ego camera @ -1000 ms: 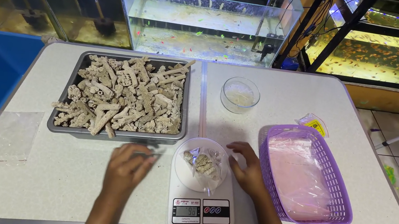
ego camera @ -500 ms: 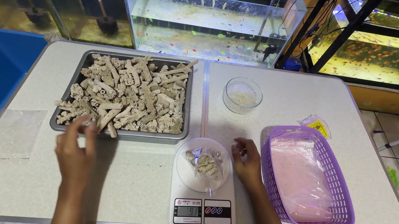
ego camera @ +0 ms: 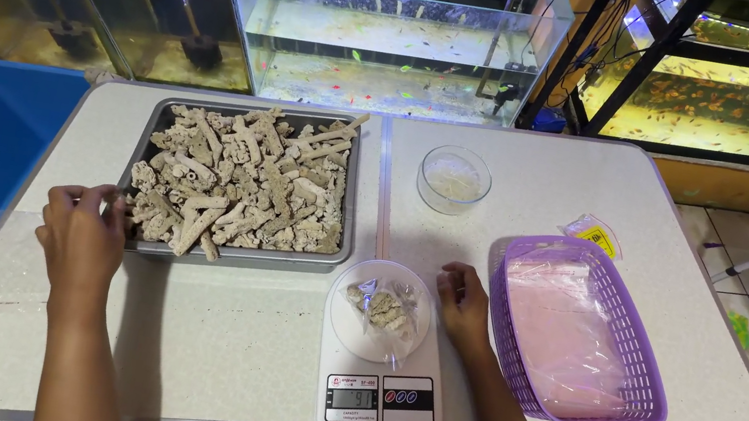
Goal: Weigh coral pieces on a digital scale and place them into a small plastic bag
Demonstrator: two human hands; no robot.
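While the right hand (ego camera: 465, 307) rests curled and empty beside the white digital scale (ego camera: 380, 359), the left hand (ego camera: 82, 233), loosely curled, touches the grey metal tray's (ego camera: 230, 255) near-left corner, pale rock pieces (ego camera: 242, 183) lying just rightward.

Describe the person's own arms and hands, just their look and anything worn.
Both forearms are bare, with no sleeves in view. The left hand and right hand wear no gloves. No rings, watch or bracelets can be seen on them.

Metal tray (ego camera: 348, 198) heaped with pale rubble (ego camera: 243, 180).
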